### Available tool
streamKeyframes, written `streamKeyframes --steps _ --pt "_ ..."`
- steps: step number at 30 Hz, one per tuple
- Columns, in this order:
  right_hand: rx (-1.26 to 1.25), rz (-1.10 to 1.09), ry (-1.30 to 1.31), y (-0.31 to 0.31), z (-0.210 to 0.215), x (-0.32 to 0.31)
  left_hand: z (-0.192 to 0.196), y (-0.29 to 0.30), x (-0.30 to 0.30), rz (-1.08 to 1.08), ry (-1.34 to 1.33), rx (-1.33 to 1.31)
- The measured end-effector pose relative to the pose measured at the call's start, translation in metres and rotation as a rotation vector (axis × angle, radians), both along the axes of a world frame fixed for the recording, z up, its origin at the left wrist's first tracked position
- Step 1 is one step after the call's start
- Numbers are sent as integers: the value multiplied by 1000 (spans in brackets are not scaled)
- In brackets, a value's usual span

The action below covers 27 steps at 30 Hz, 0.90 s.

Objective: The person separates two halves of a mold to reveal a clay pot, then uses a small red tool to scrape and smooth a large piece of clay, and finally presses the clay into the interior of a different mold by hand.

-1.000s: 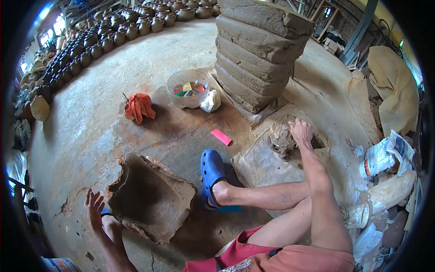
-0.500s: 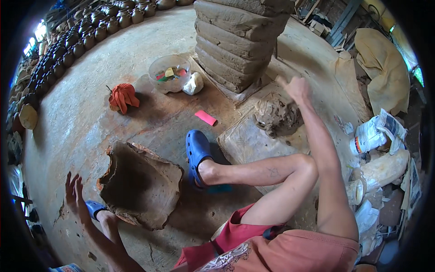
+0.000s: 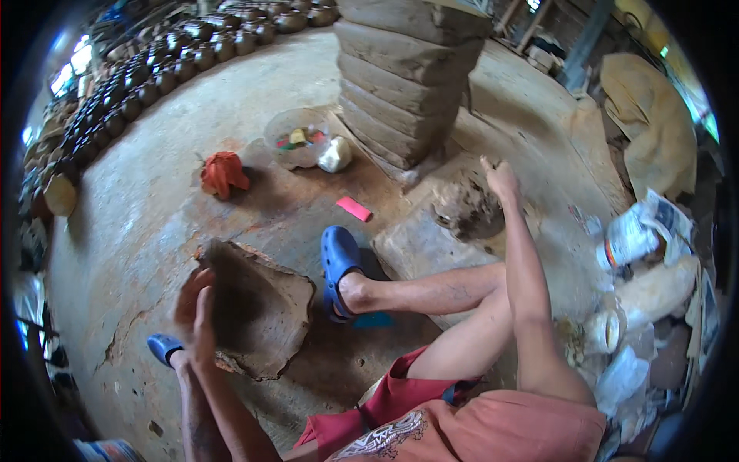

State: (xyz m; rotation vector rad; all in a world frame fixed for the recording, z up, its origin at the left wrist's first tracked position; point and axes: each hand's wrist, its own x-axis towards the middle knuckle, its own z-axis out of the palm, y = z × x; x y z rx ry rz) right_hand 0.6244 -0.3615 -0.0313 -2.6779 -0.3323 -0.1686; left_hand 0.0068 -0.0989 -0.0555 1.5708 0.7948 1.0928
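Note:
My left hand [image 3: 195,312] is raised at the left rim of a broken, hollow clay vessel [image 3: 269,308], fingers stretched up and blurred; I see nothing in it. Whether it touches the rim I cannot tell. My right hand [image 3: 503,182] is above the right side of a rough lump of wet clay [image 3: 467,206], its fingers partly bent and apart, with nothing visible in them. The lump rests on a flat, clay-smeared sheet [image 3: 416,240]. Just behind stands a tall stack of grey-brown clay slabs [image 3: 404,85].
A clear bowl [image 3: 296,127] with coloured pieces stands by a white bundle [image 3: 335,155]. An orange-red cloth [image 3: 224,174] and a pink strip [image 3: 354,209] lie on the floor. Rows of round pots [image 3: 165,81] line the back left. Plastic bags and containers [image 3: 631,239] crowd the right.
My left hand has moved right, to the vessel's rim. My right hand has come down closer to the clay lump. The whole view has shifted slightly.

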Motion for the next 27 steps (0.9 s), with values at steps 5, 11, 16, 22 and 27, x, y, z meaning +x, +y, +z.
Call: streamKeyframes --steps 5,11,16,22,27 --pt "923 702 41 64 40 -246 -16 -49 146 -137 -575 -115" --pt "731 1323 60 103 25 -342 7 -83 149 -512 -1194 -801" --pt "549 1401 102 114 0 -415 -10 -95 131 -219 -854 -713" --pt "907 1427 616 149 29 -438 0 -106 118 -213 -513 38" --pt "933 1635 589 137 21 -470 21 -70 79 -95 -495 128"
